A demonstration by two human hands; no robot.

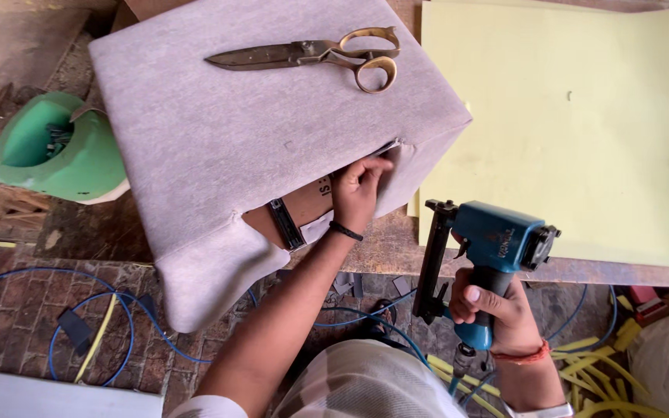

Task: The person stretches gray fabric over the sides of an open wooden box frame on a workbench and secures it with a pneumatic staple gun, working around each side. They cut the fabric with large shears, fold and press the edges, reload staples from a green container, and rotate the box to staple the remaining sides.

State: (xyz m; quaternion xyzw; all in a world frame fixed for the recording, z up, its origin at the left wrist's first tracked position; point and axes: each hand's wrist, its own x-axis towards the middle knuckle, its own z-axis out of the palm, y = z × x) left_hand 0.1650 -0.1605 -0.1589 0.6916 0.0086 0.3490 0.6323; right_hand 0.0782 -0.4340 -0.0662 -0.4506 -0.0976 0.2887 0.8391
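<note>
My left hand (pixel 359 190) pinches the edge of the grey fabric (pixel 257 131) that covers a box-shaped piece, pulling it down at the near right corner. Bare brown material (pixel 307 203) with a black strap shows under the fabric beside that hand. My right hand (pixel 497 306) grips the handle of a blue pneumatic staple gun (pixel 489 248), held upright below and to the right of the corner, apart from the fabric. Large scissors (pixel 319 56) with brass-coloured handles lie on top of the covered piece.
A pale yellow foam sheet (pixel 574 124) lies on the wooden bench (pixel 621 272) at right. A green bowl-like container (pixel 56 151) stands at left. Blue hoses (pixel 56 340) and yellow foam strips (pixel 590 364) lie on the brick floor below.
</note>
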